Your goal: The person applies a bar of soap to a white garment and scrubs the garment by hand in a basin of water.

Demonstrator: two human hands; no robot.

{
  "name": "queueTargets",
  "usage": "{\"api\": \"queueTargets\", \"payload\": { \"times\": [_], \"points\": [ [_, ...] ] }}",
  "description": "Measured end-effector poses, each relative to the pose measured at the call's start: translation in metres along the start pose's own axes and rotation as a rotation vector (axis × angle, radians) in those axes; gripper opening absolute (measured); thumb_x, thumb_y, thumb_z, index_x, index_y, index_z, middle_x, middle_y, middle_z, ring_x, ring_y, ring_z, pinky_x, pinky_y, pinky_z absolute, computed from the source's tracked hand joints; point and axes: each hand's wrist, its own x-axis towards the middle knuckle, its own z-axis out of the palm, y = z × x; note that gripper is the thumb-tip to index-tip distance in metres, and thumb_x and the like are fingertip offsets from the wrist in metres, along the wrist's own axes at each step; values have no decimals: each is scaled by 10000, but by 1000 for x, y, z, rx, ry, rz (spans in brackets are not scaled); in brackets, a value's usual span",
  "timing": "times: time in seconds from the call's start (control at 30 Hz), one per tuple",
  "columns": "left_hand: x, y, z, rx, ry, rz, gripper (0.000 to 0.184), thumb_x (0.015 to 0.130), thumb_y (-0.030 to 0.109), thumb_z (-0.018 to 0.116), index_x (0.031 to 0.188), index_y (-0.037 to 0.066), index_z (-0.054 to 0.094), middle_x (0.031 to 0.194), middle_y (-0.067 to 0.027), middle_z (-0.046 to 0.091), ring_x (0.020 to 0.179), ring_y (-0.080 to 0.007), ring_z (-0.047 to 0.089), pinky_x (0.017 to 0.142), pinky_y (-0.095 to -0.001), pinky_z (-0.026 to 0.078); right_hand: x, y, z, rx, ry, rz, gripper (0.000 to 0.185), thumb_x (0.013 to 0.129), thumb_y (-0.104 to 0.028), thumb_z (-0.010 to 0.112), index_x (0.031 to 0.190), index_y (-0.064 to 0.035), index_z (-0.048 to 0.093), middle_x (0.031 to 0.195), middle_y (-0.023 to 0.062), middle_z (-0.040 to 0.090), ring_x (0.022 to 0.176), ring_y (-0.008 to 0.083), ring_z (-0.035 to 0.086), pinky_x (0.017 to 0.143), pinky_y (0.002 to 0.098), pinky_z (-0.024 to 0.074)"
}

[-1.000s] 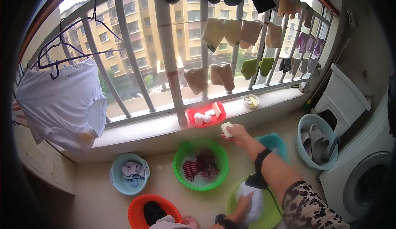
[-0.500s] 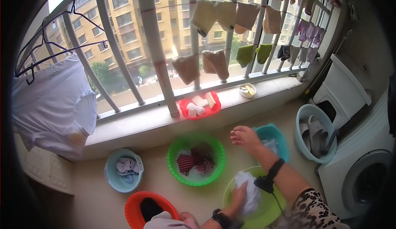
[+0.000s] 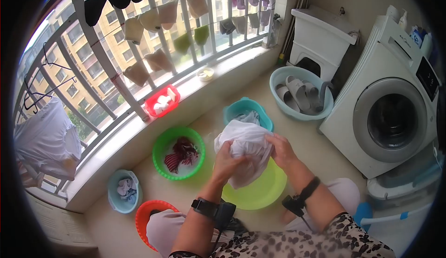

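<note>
A bunched white cloth (image 3: pixel 245 142) is held up between both hands, above the yellow-green basin (image 3: pixel 260 190). My left hand (image 3: pixel 228 163) grips its left side, fingers curled into the fabric. At its upper right edge, my right hand (image 3: pixel 281 149) pinches the cloth. Just behind the cloth stands a teal basin (image 3: pixel 231 111) with greyish fabric inside. To the left, a green basin (image 3: pixel 157 158) holds dark red striped clothing in sudsy water.
On the ledge are a red soap tray (image 3: pixel 162 101) and a small round dish (image 3: pixel 205 74). A light blue basin (image 3: pixel 282 112) holds slippers beside the washing machine (image 3: pixel 388 118). An orange-red basin (image 3: pixel 141 216) and a small blue basin (image 3: pixel 118 204) stand left. Socks hang along the railing.
The white cloth has been lifted out of the yellow-green basin. My right hand has come back from near the ledge and taken hold of it. The view has swung right.
</note>
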Motion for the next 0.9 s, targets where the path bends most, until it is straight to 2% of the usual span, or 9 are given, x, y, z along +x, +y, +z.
{"api": "queueTargets", "payload": {
  "times": [0.03, 0.13, 0.23, 0.37, 0.6, 0.7, 0.77, 0.83, 0.9],
  "points": [
    [-9, 28, 0, -97, 18, -71, 610, 624, 153, 778, 1136, -33, 504, 976, -121, 618, 868, -199, 607, 762, -301, 488, -4, -16, 2, 182, -6, -41, 330, 864, -219, 539, 1091, 20, 545, 1047, 117, 595, 978, 236, 564, 881, 359, 435],
    [-21, 64, -21, -265, 127, -184, 396, 720, 118, 705, 1047, -41, 549, 940, -111, 623, 821, -184, 613, 724, -292, 499, -28, -74, 16, 525, 22, -106, 255, 876, -172, 490, 1068, -12, 540, 1040, 115, 578, 1014, 234, 539, 932, 388, 404],
    [-31, 85, -38, -449, 150, -40, 301, 775, 106, 619, 1032, -26, 533, 938, -117, 611, 826, -212, 612, 749, -318, 502, -35, -90, 6, 441, -87, -170, 276, 819, -152, 558, 1068, -34, 556, 1066, 95, 580, 1010, 226, 550, 902, 364, 427],
    [-45, 142, -34, -436, 136, 198, 320, 711, -42, 538, 1029, -36, 503, 925, -141, 605, 842, -240, 613, 771, -346, 512, -50, -95, 9, 496, -124, -198, 334, 789, -169, 552, 1081, -8, 545, 1080, 110, 569, 995, 237, 559, 894, 364, 440],
    [-40, 176, -22, -358, 38, 292, 285, 653, -117, 480, 892, 35, 514, 912, -74, 566, 816, -171, 563, 762, -275, 468, -53, -51, 7, -194, -115, 82, 314, 782, -196, 551, 997, 29, 595, 936, 115, 622, 817, 248, 634, 746, 351, 527],
    [-28, 171, -24, -425, -58, 315, 302, 650, -119, 477, 912, 23, 524, 923, -82, 569, 844, -177, 562, 757, -274, 469, -47, -41, 7, -919, -42, 24, 381, 812, -339, 584, 989, -2, 612, 943, 88, 631, 821, 227, 631, 742, 366, 512],
    [-24, 171, -21, -495, -137, 323, 283, 642, -114, 493, 896, 7, 517, 968, -92, 550, 843, -183, 558, 735, -260, 464, -46, -47, 11, -916, -39, -80, 460, 837, -435, 562, 1017, -13, 605, 996, 83, 621, 895, 211, 611, 801, 362, 485],
    [-21, 177, -8, -545, -165, 332, 273, 638, -112, 494, 886, 2, 509, 1001, -102, 531, 856, -183, 550, 722, -252, 458, -47, -59, 18, -401, -91, -196, 561, 857, -531, 518, 1067, -16, 587, 1060, 83, 604, 973, 199, 581, 873, 351, 448],
    [-15, 177, -2, -567, -234, 333, 287, 641, -123, 487, 905, -13, 511, 1065, -120, 503, 922, -188, 533, 738, -248, 447, -54, -85, 46, -55, -388, -104, 596, 890, -548, 452, 1151, -19, 538, 1133, 84, 571, 1045, 187, 535, 938, 317, 397]
  ]
}}
